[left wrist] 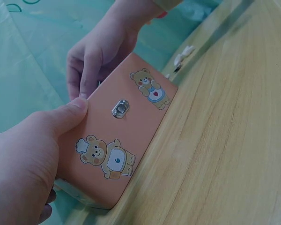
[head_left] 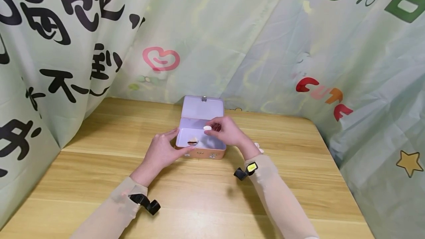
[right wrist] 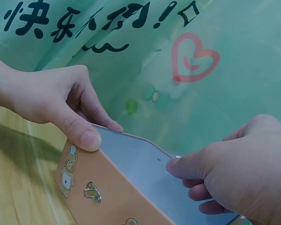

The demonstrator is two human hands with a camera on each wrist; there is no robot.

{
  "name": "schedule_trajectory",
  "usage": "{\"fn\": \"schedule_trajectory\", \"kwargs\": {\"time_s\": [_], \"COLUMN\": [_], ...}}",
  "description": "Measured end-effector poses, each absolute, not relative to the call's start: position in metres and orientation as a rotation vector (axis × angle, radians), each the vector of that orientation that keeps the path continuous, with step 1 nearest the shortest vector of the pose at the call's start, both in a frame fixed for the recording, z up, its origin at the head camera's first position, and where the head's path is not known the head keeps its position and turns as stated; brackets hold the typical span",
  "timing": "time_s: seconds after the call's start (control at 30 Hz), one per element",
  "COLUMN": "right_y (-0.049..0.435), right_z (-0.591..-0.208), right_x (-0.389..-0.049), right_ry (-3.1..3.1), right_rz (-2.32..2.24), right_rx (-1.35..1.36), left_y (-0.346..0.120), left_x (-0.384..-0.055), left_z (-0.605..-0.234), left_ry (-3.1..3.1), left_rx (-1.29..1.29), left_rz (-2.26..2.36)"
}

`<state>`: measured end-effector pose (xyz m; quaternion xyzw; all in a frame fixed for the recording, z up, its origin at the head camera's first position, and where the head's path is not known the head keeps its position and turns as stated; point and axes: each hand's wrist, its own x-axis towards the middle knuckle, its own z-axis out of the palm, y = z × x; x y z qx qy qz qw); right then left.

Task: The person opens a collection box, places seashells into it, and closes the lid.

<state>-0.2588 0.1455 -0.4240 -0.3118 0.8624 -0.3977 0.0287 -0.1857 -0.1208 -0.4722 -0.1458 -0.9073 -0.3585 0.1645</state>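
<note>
A peach tin box (head_left: 200, 154) with bear pictures on its front stands on the table, its lilac-lined lid (head_left: 202, 110) raised at the back. My left hand (head_left: 161, 150) grips the box's left end, with the thumb (right wrist: 90, 139) on the front rim. Above the opening, my right hand (head_left: 229, 130) pinches a small white piece (head_left: 207, 128); its exact kind cannot be told. A small brown and dark item (head_left: 192, 142) lies inside the box, near the left. In the left wrist view, the box's front (left wrist: 107, 126) and metal clasp (left wrist: 121, 108) show, while the inside is hidden.
Small white things (left wrist: 182, 57) lie on the wooden table (head_left: 186, 202), right of the box and partly hidden by my right wrist in the head view. A pale printed curtain (head_left: 206, 40) hangs behind the table and along its sides.
</note>
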Motion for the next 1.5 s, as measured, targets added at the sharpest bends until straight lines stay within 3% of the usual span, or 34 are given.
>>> {"fn": "schedule_trajectory", "kwargs": {"time_s": [1.5], "right_y": [0.129], "right_z": [-0.424], "right_x": [-0.262], "right_ry": [2.640], "right_rz": [-1.033], "right_rx": [-1.008], "left_y": [-0.121], "left_x": [-0.186], "left_z": [-0.472], "left_ry": [-2.572], "left_rx": [-0.422], "left_rz": [-1.028]}}
